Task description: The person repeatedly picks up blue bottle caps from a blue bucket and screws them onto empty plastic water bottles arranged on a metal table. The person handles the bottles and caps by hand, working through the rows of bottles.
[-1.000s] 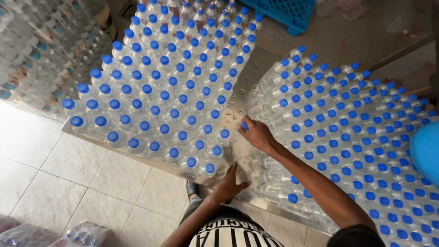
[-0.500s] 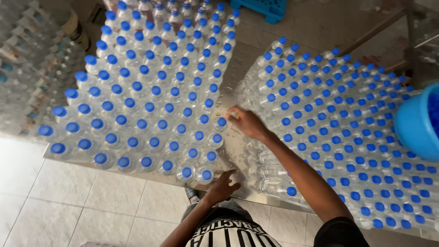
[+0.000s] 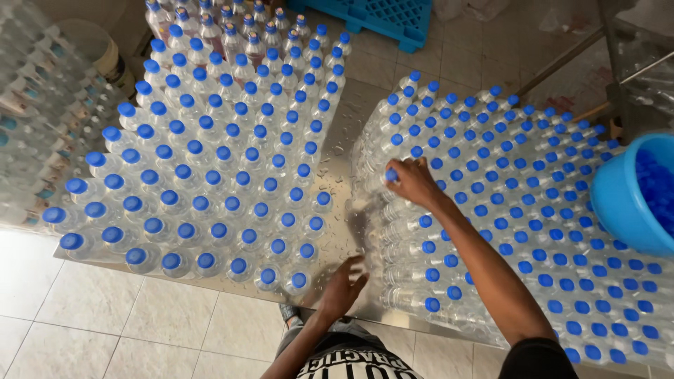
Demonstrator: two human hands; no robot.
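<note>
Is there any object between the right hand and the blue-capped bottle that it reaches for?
No, nothing visible is between them. The right hand already rests on the blue-capped bottle at the left edge of the right-hand group. The left hand is apart, lower down over the wet metal table.

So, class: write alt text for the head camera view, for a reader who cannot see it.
A person's right hand grips a blue-capped clear bottle at the edge of the right-hand block of bottles on a wet steel table, while the left hand rests at the table's near edge. Another block of bottles stands left; a blue tub of caps sits far right.
</note>
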